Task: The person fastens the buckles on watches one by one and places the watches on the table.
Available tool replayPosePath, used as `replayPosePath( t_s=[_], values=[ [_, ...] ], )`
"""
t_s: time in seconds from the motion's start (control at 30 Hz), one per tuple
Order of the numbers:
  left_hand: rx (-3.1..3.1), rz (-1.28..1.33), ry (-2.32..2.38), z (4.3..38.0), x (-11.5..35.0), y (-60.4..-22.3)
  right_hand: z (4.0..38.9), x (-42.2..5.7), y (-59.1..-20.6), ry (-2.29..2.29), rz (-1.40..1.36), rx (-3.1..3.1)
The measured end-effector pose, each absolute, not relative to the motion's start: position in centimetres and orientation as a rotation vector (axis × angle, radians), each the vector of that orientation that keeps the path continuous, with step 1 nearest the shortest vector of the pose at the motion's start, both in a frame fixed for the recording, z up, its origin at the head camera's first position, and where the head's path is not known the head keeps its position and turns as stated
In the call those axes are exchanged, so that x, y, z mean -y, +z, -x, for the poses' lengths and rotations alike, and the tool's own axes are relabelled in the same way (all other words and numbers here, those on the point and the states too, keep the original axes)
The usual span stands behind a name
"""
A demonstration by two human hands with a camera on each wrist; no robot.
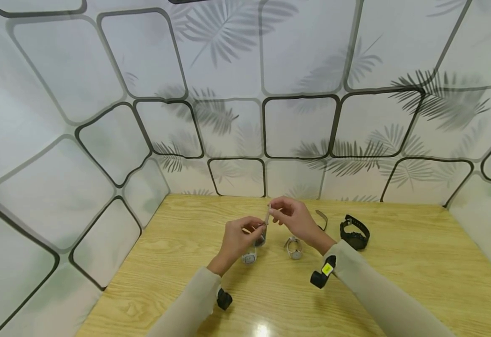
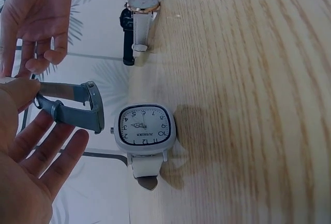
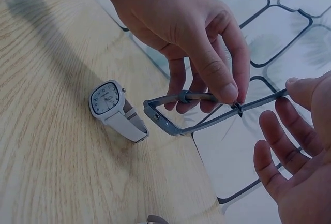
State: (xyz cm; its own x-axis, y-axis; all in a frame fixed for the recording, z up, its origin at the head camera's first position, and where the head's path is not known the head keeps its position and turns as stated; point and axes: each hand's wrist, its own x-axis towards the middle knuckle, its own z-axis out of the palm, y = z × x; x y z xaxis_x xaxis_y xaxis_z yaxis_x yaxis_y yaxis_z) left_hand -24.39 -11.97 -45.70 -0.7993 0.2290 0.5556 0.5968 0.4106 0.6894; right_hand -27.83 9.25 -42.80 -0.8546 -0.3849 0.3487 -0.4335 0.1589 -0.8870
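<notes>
A grey-strapped watch (image 3: 168, 124) hangs in the air between both hands, its strap threaded at the buckle. My left hand (image 1: 238, 236) pinches it at the buckle (image 3: 237, 108) with thumb and forefinger. The long strap end is pinched at its tip by my right hand (image 1: 293, 216), whose other fingers are loosely bent. In the left wrist view the watch's case (image 2: 95, 107) shows edge-on, so its dial is hidden. Below the hands, a white watch with a squarish dial (image 2: 145, 125) lies on the table.
On the wooden table (image 1: 178, 290) a round watch with a pale strap (image 1: 294, 253) sits right of the white one. A black watch (image 1: 357, 239) stands farther right. Behind the right wrist a thin strap (image 1: 322, 216) shows. A patterned backdrop (image 1: 300, 126) borders the table.
</notes>
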Motion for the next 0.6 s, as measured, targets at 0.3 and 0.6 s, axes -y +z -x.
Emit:
replayPosePath(
  t_s=[0.3, 0.6],
  values=[
    [2.287, 0.73, -1.265, 24.5, 12.1, -45.7, 26.9, -8.9, -41.8, 1.758, -0.883, 2.445],
    [2.351, 0.713, -1.285, 24.6, 12.2, -45.9, 27.8, -9.2, -43.2, 1.749, -0.864, 2.433]
  ],
)
